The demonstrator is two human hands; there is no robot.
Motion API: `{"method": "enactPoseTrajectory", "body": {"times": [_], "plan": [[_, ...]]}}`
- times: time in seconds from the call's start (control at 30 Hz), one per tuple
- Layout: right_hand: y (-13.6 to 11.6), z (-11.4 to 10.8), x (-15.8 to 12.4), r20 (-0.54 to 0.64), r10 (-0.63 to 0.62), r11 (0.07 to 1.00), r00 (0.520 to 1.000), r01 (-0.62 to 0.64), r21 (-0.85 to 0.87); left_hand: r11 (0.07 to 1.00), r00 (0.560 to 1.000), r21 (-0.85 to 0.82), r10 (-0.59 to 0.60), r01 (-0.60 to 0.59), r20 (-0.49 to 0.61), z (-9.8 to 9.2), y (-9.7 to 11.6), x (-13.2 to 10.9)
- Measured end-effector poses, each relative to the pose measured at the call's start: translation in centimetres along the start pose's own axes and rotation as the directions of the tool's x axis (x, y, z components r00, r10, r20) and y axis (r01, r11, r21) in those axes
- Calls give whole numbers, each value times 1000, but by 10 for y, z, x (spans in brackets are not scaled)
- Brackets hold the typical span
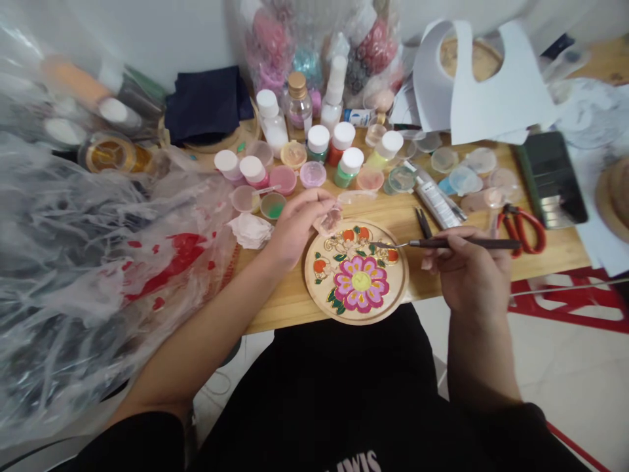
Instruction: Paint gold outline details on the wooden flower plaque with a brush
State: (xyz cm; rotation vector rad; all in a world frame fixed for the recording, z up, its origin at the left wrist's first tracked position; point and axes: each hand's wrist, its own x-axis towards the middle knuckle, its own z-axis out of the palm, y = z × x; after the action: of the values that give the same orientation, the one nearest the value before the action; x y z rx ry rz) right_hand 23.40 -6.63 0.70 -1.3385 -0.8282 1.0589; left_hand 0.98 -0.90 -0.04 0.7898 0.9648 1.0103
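Note:
A round wooden plate [320,303] lies at the table's front edge, bearing a pink flower [348,298] with a yellow centre, green leaves and several orange fruits outlined in gold. My left hand [297,226] pinches a small clear plastic cup [329,223], tilted over the plate's upper left rim. Between the fingers of my right hand [472,269] is a thin palette knife [437,243] with a dark handle. Its metal tip reaches over the upper right of the design, near an orange fruit; whether it touches the surface I cannot tell.
Behind the plate stand several white-capped paint jars [351,167] and small open cups [282,178]. A crumpled tissue [250,231] lies left of the plate. To the right are a metal tube [437,196], red-handled pliers [523,229] and a phone [560,177]. Paint-stained plastic sheeting [122,262] covers the left.

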Motion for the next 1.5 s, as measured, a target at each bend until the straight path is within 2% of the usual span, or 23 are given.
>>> {"method": "enactPoseTrajectory", "body": {"times": [0.23,0.53,0.67,0.83,1.2,1.5], "plan": [[-3,-3,-5,66,-24,1000,998,24,0,999,999,5,35,-35,0,-2,-2,0],[1,-14,-12,96,-133,987,986,140,-73,993,995,70,95,-98,41,-4,-10,0],[3,-17,-14,106,-130,985,986,141,-102,991,994,76,104,-106,24,-8,-13,1],[0,-16,-16,129,-160,981,979,172,-87,981,990,138,130,-137,56,-11,-14,2],[-3,-16,-19,273,-228,927,935,295,-233,996,997,23,82,-82,17,-6,-12,2],[4,-14,-19,263,-187,945,946,247,-216,997,997,27,76,-76,17,-6,-11,1]]}}
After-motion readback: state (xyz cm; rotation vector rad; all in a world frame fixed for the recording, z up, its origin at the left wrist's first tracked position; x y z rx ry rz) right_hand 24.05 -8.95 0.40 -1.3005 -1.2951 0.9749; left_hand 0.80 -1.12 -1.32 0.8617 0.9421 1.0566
